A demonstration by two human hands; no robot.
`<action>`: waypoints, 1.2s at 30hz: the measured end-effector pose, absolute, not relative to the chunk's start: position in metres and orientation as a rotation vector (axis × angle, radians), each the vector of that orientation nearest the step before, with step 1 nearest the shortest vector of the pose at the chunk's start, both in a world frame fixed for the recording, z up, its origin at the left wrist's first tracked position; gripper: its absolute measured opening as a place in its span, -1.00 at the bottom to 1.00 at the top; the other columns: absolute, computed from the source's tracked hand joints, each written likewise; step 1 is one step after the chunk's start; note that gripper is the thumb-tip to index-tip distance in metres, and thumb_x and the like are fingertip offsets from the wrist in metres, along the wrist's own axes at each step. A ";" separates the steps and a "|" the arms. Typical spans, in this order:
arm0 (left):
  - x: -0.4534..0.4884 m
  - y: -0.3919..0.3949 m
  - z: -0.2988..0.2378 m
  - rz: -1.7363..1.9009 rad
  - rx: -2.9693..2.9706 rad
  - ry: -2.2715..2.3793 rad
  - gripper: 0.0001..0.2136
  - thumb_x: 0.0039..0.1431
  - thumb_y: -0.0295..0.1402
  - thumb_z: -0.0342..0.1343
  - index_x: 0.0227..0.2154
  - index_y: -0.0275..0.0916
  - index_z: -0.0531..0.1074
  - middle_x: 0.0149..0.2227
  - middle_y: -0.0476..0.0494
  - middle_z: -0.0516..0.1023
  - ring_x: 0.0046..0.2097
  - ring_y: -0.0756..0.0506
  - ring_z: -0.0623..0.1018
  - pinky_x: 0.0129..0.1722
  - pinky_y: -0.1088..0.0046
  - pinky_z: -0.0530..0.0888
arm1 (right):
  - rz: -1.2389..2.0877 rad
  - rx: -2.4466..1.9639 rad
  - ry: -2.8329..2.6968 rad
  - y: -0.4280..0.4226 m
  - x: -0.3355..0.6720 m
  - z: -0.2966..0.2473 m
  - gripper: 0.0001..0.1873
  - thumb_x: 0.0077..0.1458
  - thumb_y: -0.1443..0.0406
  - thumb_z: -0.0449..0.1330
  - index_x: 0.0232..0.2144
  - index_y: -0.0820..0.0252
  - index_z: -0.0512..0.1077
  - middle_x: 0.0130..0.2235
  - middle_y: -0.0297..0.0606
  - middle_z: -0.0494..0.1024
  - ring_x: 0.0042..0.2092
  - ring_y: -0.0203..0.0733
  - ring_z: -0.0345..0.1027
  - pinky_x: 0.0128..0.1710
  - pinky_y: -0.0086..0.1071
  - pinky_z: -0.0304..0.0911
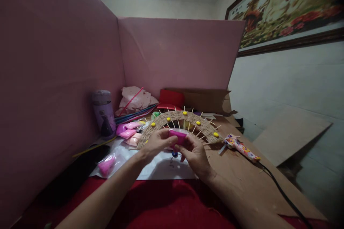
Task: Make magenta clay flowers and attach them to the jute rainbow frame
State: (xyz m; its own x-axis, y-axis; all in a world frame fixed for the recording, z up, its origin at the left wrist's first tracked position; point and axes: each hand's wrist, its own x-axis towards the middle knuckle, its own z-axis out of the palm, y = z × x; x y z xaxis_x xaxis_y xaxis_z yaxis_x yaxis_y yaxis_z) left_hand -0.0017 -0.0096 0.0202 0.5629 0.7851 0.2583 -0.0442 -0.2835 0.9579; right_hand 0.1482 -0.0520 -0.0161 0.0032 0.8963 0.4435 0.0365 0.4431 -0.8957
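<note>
Between my two hands is a small clear packet of bright magenta modelling clay (177, 137). My left hand (159, 142) pinches its left side, and my right hand (194, 151) grips its right side and lower edge. Just behind them stands an arch woven from brown twine (176, 116), with thin wooden sticks poking out along it and yellow round pieces on its face. A white sheet of paper (158, 168) with some dark writing lies beneath my hands. Close below the packet is a small dark blue round object (174, 154).
A purple bottle (104, 114) and pink clay packets (128, 131) are at the left, with another pink packet (106, 164) nearer. A flower-patterned glue gun (240, 147) with a black cord lies right on cardboard (225, 171). Pink panels (177, 53) enclose the back and left.
</note>
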 end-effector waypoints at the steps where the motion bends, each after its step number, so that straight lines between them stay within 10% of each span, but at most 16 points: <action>1: 0.002 -0.015 0.016 0.930 1.588 0.575 -0.58 -0.02 -0.11 0.17 -0.18 -0.33 0.44 -0.35 -0.16 0.54 -0.38 -0.05 0.49 -0.36 0.43 0.41 | 0.818 -0.896 -1.446 -0.052 0.148 -0.016 -0.65 -0.02 0.23 0.23 -0.13 0.15 0.40 -0.45 -0.33 0.46 -0.44 -0.24 0.34 -0.60 -0.46 0.25; 15: -0.006 -0.010 0.000 0.875 1.708 0.638 -0.69 0.01 -0.14 0.16 -0.36 -0.35 0.45 -0.51 -0.02 0.40 -0.47 0.05 0.37 -0.48 0.54 0.31 | 0.724 -0.955 -1.474 -0.052 0.155 -0.011 -0.73 0.06 0.16 0.15 -0.55 0.22 0.40 -0.59 -0.40 0.32 -0.60 -0.39 0.16 -0.67 -0.51 0.12; 36: -0.010 -0.013 0.006 1.000 1.966 0.855 -0.67 0.02 -0.13 0.14 -0.38 -0.36 0.47 -0.47 -0.08 0.47 -0.43 0.00 0.40 -0.42 0.50 0.29 | 1.016 -0.909 -1.514 -0.046 0.155 -0.018 -0.71 0.00 0.11 0.19 -0.47 0.26 0.43 -0.58 -0.39 0.36 -0.63 -0.43 0.17 -0.73 -0.55 0.17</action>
